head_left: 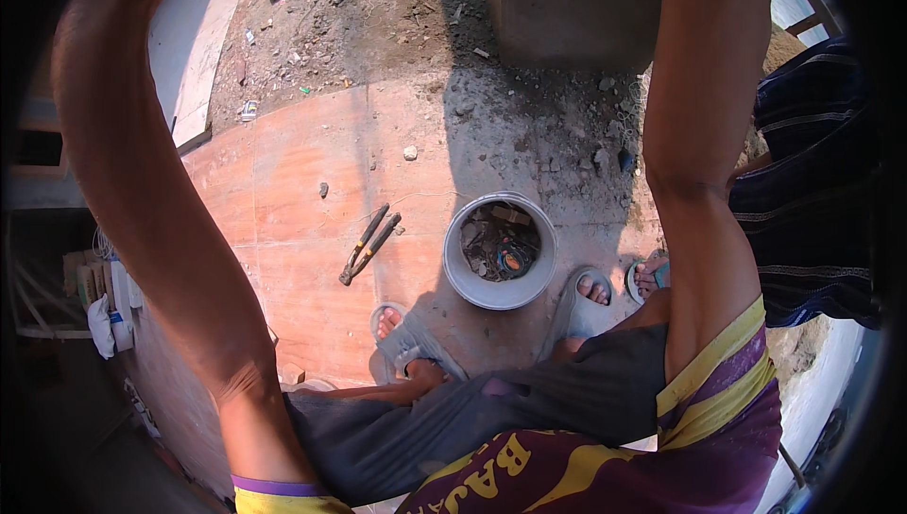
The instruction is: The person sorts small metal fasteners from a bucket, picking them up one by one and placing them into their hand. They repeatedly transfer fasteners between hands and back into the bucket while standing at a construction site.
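While a bucket stands ahead, pliers lie left | grey block beyond | grip unseen, can't tell

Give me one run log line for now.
left hand: out of view | right hand: out of view | bucket: on floor, holding mixed items | pliers: on floor, left of bucket

Head-worn fisheye, facing steeply downward.
From afar, I look through one wide view at head height: purple-and-yellow cloth shirt very near below, dusty pinkish flat floor farther off, its far edge toward the top.
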{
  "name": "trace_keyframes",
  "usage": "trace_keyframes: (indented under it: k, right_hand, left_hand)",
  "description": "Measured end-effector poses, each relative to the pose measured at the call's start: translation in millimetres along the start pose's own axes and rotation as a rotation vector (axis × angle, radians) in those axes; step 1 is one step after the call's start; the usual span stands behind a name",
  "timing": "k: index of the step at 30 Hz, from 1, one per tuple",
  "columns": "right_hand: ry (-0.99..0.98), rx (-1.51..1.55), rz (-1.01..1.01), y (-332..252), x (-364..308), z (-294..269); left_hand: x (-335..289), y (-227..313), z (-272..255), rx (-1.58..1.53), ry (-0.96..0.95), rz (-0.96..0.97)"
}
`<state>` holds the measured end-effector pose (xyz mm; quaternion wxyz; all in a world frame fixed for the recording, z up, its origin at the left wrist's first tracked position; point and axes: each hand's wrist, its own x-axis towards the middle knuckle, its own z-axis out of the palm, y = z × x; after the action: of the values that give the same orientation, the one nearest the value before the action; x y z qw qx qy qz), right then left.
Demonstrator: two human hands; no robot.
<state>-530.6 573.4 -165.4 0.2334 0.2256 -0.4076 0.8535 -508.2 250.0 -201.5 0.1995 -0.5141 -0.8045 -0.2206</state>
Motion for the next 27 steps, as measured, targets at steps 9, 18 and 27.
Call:
trace_keyframes:
  k: [9,18,27]
  right_hand:
    - [0.501,-0.425,0.151,-6,-194,-132]
    - [0.783,-0.549,0.247,3,-278,-228]
    - [0.704,-0.408,0.115,6,-199,-245]
  left_hand:
    - [-378,142,184,-0.15,-1.635,-0.827]
    - [-468,183,218,-0.122,-2.055,-0.784]
    - [-456,185,216,-0.197,-2.032,-0.777]
